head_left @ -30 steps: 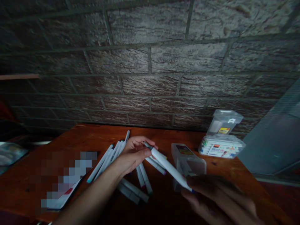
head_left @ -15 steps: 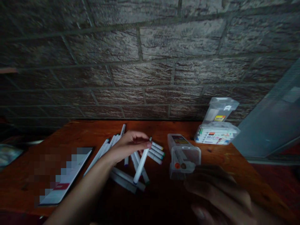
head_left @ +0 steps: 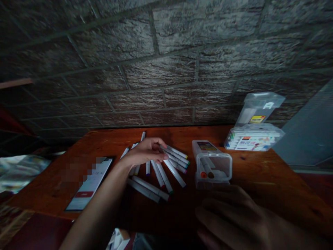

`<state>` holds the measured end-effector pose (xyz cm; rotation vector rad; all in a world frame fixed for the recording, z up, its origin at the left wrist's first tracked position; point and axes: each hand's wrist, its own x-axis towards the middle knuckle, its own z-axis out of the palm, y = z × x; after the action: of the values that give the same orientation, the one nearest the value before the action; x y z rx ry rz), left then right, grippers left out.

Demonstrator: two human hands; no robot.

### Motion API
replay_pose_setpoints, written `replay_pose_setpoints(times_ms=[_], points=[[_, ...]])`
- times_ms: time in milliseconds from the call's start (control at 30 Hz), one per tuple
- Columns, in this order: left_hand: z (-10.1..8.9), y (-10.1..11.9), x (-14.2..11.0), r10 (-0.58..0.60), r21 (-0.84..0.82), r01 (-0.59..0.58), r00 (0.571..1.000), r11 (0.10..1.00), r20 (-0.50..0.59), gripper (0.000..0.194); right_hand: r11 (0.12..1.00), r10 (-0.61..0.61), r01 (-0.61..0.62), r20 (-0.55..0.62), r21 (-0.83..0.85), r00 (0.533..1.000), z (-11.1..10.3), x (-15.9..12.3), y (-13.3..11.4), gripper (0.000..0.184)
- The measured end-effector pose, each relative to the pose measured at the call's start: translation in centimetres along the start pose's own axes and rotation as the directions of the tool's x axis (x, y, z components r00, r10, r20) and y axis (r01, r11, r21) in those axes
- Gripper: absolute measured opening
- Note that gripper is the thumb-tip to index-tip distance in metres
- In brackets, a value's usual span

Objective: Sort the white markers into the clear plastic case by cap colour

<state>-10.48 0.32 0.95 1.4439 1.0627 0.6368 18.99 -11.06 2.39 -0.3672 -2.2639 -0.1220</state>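
Observation:
Several white markers (head_left: 156,177) with coloured caps lie loose on the red-brown wooden table (head_left: 260,173). My left hand (head_left: 144,152) reaches over them, its fingers curled and its fingertips pinched on the end of one marker (head_left: 173,152) in the group at the right of the pile. A clear plastic box (head_left: 212,161) lies on its side just right of the pile, with two markers inside. My right hand (head_left: 234,218) hovers dark in the foreground, just in front of that box, fingers loosely stretched leftward with nothing in them.
A phone (head_left: 88,184) lies flat at the left of the table. At the back right stands a full marker case (head_left: 253,139) with its clear lid (head_left: 260,107) up. A brick wall (head_left: 166,69) rises right behind the table. Papers (head_left: 18,170) lie off to the left.
My right hand let go of the marker both hands held. My left hand swung it down onto the pile and now pinches a marker further right. The view tilted.

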Motion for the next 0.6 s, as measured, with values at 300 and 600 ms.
replay_pose_setpoints(times_ms=[300, 600], points=[[-0.9, 0.1, 0.5, 0.213, 0.268, -0.194, 0.976, 0.944, -0.045, 0.035, 0.998, 0.044, -0.062, 0.38, 0.034, 0.924, 5.1, -1.5, -1.3, 0.009], [-1.1, -0.6, 1.5, 0.406, 0.381, -0.274, 0.853, 0.883, -0.329, 0.026, 0.974, 0.203, -0.14, 0.421, -0.175, 0.884, 9.7, -1.4, -1.8, 0.022]])
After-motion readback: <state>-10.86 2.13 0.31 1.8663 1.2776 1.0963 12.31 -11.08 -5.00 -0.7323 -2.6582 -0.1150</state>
